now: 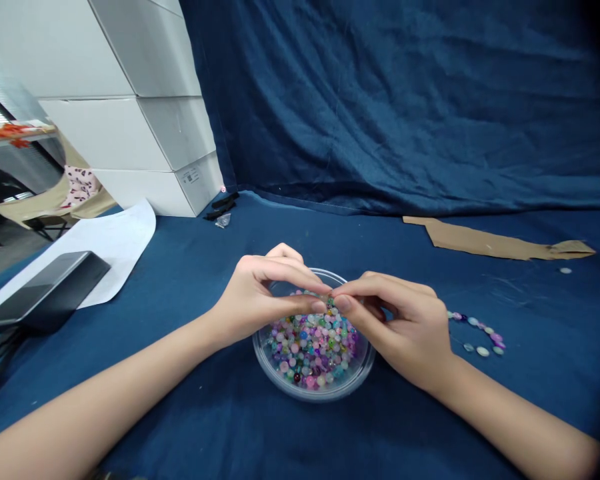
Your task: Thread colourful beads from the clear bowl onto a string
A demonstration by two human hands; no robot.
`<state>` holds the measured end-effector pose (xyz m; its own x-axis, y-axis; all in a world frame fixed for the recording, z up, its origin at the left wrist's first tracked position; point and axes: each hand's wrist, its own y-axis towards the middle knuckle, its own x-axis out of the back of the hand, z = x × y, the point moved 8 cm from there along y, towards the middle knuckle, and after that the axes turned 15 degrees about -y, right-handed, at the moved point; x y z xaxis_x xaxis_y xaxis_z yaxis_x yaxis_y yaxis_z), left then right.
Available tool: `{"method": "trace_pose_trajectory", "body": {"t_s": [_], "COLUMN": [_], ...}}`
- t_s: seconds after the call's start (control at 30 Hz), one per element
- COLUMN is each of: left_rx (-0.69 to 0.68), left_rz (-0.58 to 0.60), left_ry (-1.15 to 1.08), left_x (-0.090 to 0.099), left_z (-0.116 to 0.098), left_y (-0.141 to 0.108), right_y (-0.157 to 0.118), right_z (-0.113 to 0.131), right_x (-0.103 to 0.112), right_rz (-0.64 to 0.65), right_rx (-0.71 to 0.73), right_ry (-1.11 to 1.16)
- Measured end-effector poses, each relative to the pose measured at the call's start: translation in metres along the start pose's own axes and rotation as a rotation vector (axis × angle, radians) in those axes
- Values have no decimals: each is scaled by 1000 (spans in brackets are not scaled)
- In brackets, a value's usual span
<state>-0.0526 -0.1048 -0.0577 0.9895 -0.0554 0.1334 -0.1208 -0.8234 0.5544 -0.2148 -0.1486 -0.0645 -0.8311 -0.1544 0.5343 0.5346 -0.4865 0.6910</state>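
A clear round plastic bowl [313,393] sits between my forearms, filled with many small round beads [313,350] in pink, blue, purple, green and white. My left hand [265,297] and my right hand [395,327] meet over the bowl's far half, thumbs and forefingers pinched together. A small greenish bead [330,301] shows at the fingertips, though any thread there is too fine to tell. To the right of my right hand lies a short curved string of beads [480,327].
A dark blue cloth [180,413] covers the table. On it lie a cardboard strip [500,243], a dark tablet [45,290] on white paper [115,250], and small black items [223,205]. White boxes [145,113] are stacked at the back left.
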Motion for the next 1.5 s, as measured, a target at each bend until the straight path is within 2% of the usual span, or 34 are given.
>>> {"method": "trace_pose_trajectory", "body": {"t_s": [0.13, 0.33, 0.63, 0.73, 0.83, 1.0, 1.13, 1.23, 1.37, 1.5], "left_rx": [-49, -42, -1, -29, -74, -80, -57, -41, -31, -51], "left_rz": [42, 72, -1, -17, -28, -122, -124, -128, -113, -117], "left_ry": [22, 48, 49, 45, 45, 76, 102, 105, 111, 103], "left_x": [-4, -7, -1, 0, 0, 6, 5, 5, 3, 3], "left_z": [-7, -9, -4, -7, -11, -11, -10, -10, -10, -11], "left_y": [3, 3, -1, -2, -3, -6, -5, -4, -3, -4], "right_y": [1, 3, 4, 4, 5, 10, 11, 11, 11, 9], "right_z": [4, 2, 0, -1, 0, -13, -36, -46, -40, -25], "right_x": [-1, -4, -7, -12, -14, -2, 13, 16, 6, -2], "right_rz": [15, 49, 141, 233, 270, 170, 5, -63, 58, 204], "right_rx": [41, 58, 43, 12, 1, -111, -273, -356, -343, -252], "right_ry": [-24, -58, -53, -52, -33, 5, 9, 117, 236, 191]}}
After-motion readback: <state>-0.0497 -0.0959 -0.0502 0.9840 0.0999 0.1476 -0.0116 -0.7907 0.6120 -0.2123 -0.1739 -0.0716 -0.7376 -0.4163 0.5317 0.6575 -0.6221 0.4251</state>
